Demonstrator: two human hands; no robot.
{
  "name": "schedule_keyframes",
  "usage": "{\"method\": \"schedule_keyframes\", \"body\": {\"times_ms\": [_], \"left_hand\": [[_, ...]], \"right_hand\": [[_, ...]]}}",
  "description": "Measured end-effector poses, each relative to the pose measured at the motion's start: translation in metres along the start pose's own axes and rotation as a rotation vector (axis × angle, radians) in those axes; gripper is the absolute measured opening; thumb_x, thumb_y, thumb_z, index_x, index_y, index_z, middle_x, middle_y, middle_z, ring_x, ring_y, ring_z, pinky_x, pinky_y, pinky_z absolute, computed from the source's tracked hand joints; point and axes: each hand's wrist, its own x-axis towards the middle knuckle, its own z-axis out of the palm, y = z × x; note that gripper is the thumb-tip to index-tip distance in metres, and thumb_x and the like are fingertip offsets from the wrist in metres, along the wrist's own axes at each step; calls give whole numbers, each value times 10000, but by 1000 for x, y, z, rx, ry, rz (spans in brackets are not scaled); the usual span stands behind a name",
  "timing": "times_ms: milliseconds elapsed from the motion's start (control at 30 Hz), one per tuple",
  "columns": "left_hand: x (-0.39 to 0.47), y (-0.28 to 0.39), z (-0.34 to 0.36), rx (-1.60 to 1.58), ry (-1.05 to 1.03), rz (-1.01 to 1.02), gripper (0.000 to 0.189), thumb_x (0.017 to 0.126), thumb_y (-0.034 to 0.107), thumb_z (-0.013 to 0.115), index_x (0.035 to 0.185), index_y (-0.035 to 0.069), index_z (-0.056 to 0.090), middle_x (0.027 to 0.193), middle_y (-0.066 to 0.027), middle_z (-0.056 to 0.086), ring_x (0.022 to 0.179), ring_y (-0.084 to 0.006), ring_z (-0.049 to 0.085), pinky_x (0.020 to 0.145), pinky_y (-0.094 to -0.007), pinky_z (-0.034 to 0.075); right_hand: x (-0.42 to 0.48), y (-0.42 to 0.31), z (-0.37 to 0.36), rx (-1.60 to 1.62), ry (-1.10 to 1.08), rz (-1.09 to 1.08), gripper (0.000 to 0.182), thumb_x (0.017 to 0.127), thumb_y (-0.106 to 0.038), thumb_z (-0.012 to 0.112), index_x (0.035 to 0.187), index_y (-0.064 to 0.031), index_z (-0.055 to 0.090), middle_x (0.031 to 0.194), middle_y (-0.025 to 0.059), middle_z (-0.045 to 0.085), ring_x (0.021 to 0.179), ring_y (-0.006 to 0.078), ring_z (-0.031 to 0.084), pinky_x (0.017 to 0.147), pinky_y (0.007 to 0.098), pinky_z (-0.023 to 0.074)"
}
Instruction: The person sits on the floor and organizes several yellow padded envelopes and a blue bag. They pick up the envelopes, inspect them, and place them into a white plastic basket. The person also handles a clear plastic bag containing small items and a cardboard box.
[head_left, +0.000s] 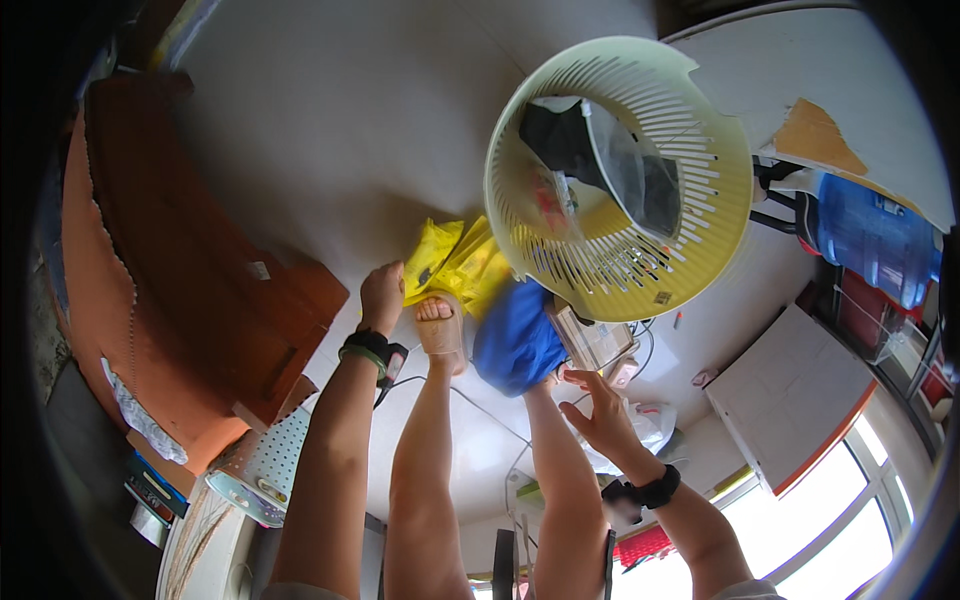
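My left hand (384, 294) is closed on the edge of a yellow plastic bag (469, 270) lying on the floor. My right hand (600, 416) has its fingers apart and holds nothing; it is beside a blurred blue plastic bag (517, 337). The blue bag lies by my right foot, mostly hiding it. A tan slipper (441, 334) is on my left foot, touching the yellow bag. Beyond my feet stands a pale yellow slotted plastic basket (705, 255), with dark cloth and clear plastic inside.
A reddish-brown wooden piece of furniture (247, 322) stands at left, a perforated light-blue basket (277, 450) below it. A clear box (600, 341), cables and a white plastic bag (652, 427) are right of my feet. Farther right are a white cabinet (787, 390) and a blue water bottle (870, 232).
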Motion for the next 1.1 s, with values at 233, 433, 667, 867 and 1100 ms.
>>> {"method": "schedule_keyframes", "body": {"times_ms": [233,433,667,867,1100], "left_hand": [[-37,20,-72,-105,-2,21,123,709,-11,563,705,24,446,632,-141,519,616,-325,557,542,-404,428],[-22,-14,-45,64,-137,-253,556,684,146,715,1147,80,414,1126,-160,534,1060,-326,520,839,-420,452],[31,-50,10,264,-30,-554,821,632,250,794,1289,104,324,1213,-145,477,1098,-326,499,885,-433,440],[35,-150,56,-186,-225,-510,612,643,272,777,1163,77,520,1021,-130,632,924,-294,617,773,-359,492],[-14,-66,59,-527,9,-217,326,875,181,590,1130,-3,505,985,-97,611,902,-162,569,795,-271,439]], "right_hand": [[0,-52,-27,68,10,-28,376,784,-75,649,1119,-4,494,1037,157,606,977,260,611,859,340,471],[11,-32,-14,135,-23,-23,348,759,-61,648,1082,-2,534,981,159,623,938,271,620,835,342,477],[53,31,30,74,-128,57,354,757,-79,657,1077,9,535,993,166,621,930,280,618,826,337,479],[92,49,58,76,-163,-40,351,738,-74,672,1057,4,548,991,157,617,914,278,620,806,344,490],[80,13,58,103,-183,-75,333,761,-123,654,1053,-8,544,994,149,608,914,286,610,810,355,488]]}}
